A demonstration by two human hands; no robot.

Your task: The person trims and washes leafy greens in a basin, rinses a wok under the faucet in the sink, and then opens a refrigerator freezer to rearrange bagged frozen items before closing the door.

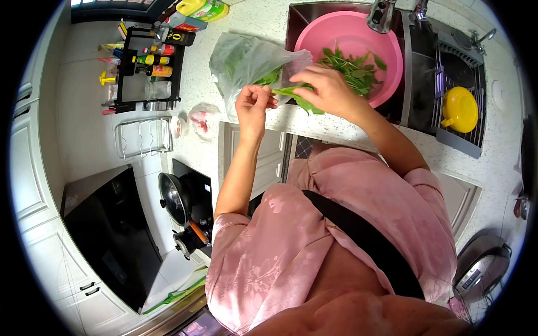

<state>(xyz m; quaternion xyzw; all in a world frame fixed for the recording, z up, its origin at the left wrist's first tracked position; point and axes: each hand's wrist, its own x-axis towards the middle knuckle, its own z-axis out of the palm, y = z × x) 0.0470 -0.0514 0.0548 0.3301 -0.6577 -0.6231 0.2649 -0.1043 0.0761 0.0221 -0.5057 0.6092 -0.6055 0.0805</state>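
Note:
My left hand (255, 106) is closed on the stem end of a leafy green (305, 102), just in front of the counter edge. My right hand (325, 87) has its fingers curved over the leaves of the same green, thumb below. Behind my left hand lies a translucent plastic bag (244, 61) with more greens inside, its mouth toward the sink. A pink basin (314, 36) sits in the sink, holding loose green leaves (356, 70), partly hidden by my right hand.
A faucet (381, 15) overhangs the basin. At right, a dish rack (459, 137) holds a yellow bowl (460, 110). A clear bag (203, 121) with reddish bits lies left of my hands. Farther left are a bottle rack (130, 70) and a stove with a pan (174, 199).

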